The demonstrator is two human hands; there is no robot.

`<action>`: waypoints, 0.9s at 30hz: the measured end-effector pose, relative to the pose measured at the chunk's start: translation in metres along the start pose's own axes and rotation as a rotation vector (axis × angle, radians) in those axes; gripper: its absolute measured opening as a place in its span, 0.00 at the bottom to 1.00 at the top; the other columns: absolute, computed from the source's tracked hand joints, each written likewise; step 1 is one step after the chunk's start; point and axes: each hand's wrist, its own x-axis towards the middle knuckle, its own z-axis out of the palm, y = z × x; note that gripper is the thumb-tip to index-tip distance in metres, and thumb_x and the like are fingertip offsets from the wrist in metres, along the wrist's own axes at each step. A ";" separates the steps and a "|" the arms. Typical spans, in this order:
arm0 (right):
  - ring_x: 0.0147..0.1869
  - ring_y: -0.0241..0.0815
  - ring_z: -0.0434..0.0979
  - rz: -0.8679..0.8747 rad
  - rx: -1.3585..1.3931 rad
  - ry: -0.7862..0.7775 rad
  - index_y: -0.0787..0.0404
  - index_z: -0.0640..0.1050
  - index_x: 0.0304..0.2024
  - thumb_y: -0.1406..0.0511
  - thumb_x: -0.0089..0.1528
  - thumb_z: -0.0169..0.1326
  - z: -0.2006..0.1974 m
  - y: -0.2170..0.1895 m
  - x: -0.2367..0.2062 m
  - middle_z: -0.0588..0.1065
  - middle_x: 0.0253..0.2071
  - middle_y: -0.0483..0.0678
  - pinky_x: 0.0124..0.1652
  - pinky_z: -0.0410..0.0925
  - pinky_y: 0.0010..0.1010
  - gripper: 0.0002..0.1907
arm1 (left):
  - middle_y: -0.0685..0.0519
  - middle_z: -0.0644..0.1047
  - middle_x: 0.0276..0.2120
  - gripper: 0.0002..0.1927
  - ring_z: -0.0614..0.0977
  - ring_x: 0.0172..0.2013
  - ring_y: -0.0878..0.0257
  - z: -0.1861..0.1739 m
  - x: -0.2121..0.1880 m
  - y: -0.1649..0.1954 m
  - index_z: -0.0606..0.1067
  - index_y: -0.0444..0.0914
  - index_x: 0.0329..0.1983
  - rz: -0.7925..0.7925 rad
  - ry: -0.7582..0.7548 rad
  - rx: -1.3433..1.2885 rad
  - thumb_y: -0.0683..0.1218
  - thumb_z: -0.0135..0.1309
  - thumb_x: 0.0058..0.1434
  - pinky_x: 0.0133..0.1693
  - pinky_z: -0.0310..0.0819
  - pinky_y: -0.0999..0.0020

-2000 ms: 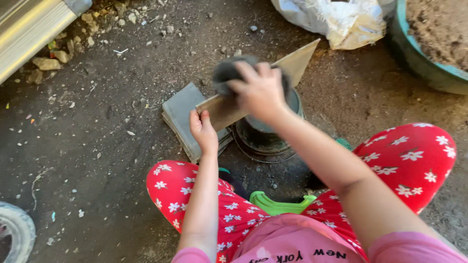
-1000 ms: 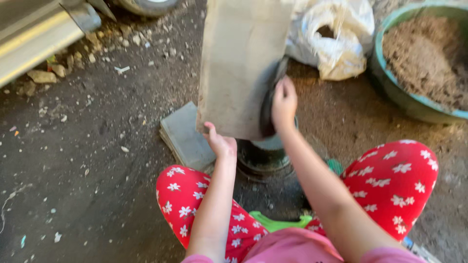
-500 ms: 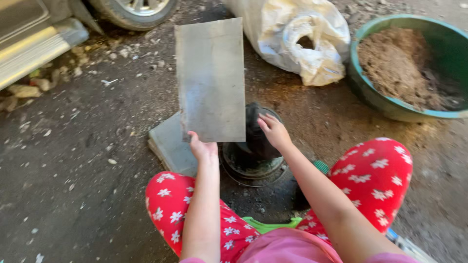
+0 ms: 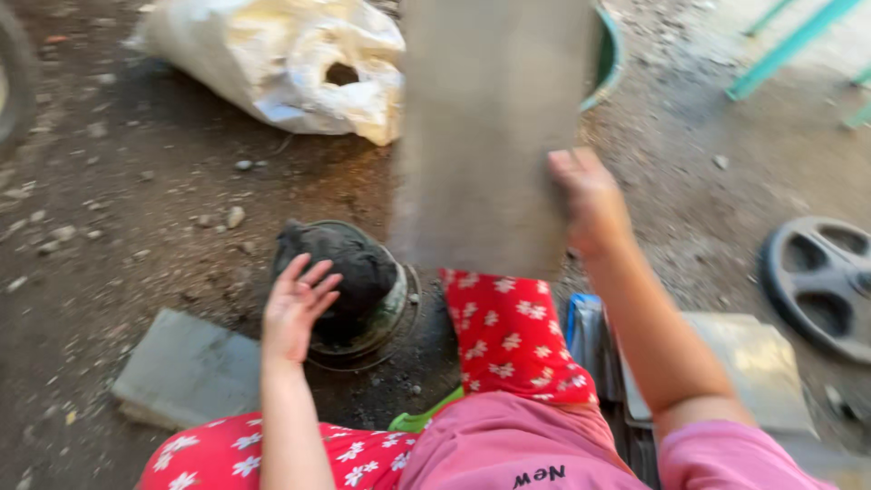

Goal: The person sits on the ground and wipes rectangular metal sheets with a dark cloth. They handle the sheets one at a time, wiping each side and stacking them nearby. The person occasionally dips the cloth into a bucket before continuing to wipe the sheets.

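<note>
a: where are the hands?

b: the right hand [image 4: 590, 195] grips the right edge of a flat grey board [image 4: 494, 136], fingers curled round it, lifting it upright above the dark lump [image 4: 349, 263]. the left hand [image 4: 295, 308] is spread, fingers fanned, palm against the lump's near left side and holding nothing.

a: how far along does it look?

b: i'd judge midway: the lump is a rounded mound on the round mould [image 4: 386, 313], not flattened, and the board is clear of it.

a: materials?

b: the lump looks damp, matte, clay-like; the board is smooth and thin. left of the lump lies a grey slab [image 4: 186, 367], beyond it a crumpled white sack [image 4: 272, 63], well to its right a dark spoked wheel [image 4: 821, 281], all on gritty earth.
</note>
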 end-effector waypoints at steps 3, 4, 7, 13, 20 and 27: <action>0.59 0.38 0.71 -0.117 -0.207 0.378 0.57 0.76 0.54 0.64 0.69 0.52 -0.135 -0.076 -0.058 0.76 0.53 0.42 0.62 0.64 0.37 0.11 | 0.39 0.72 0.65 0.26 0.76 0.63 0.45 -0.009 -0.004 -0.003 0.63 0.39 0.71 -0.047 0.449 0.077 0.49 0.49 0.72 0.60 0.71 0.49; 0.68 0.33 0.70 -0.156 -0.185 0.461 0.52 0.71 0.61 0.64 0.71 0.54 -0.174 -0.098 -0.088 0.76 0.61 0.37 0.66 0.59 0.33 0.16 | 0.41 0.72 0.65 0.24 0.77 0.63 0.46 -0.012 -0.006 -0.004 0.63 0.40 0.70 -0.047 0.541 0.013 0.48 0.48 0.72 0.61 0.70 0.47; 0.60 0.41 0.76 -0.093 -0.380 0.580 0.59 0.73 0.63 0.63 0.71 0.51 -0.268 -0.145 -0.203 0.75 0.60 0.46 0.58 0.72 0.39 0.19 | 0.45 0.75 0.63 0.20 0.78 0.62 0.49 -0.026 -0.013 -0.006 0.67 0.44 0.69 -0.078 0.690 -0.210 0.49 0.45 0.76 0.64 0.67 0.47; 0.58 0.49 0.78 0.115 -0.708 0.988 0.63 0.76 0.57 0.57 0.70 0.48 -0.406 -0.127 -0.418 0.76 0.56 0.53 0.55 0.72 0.43 0.20 | 0.45 0.73 0.67 0.20 0.77 0.65 0.47 -0.053 -0.029 -0.012 0.64 0.44 0.73 -0.105 0.514 -0.010 0.50 0.39 0.80 0.66 0.69 0.43; 0.55 0.58 0.79 0.917 -1.430 0.924 0.67 0.80 0.50 0.51 0.69 0.45 -0.490 0.016 -0.415 0.77 0.52 0.60 0.52 0.71 0.48 0.27 | 0.45 0.72 0.69 0.20 0.76 0.66 0.47 -0.067 -0.045 -0.017 0.62 0.45 0.75 -0.169 0.421 -0.014 0.50 0.38 0.83 0.66 0.69 0.42; 0.58 0.65 0.76 1.003 -1.631 0.691 0.68 0.83 0.47 0.48 0.67 0.45 -0.478 0.109 -0.358 0.76 0.53 0.66 0.55 0.68 0.52 0.31 | 0.46 0.74 0.66 0.19 0.79 0.64 0.47 -0.066 -0.057 -0.021 0.65 0.45 0.72 -0.163 0.553 -0.033 0.49 0.41 0.80 0.63 0.68 0.42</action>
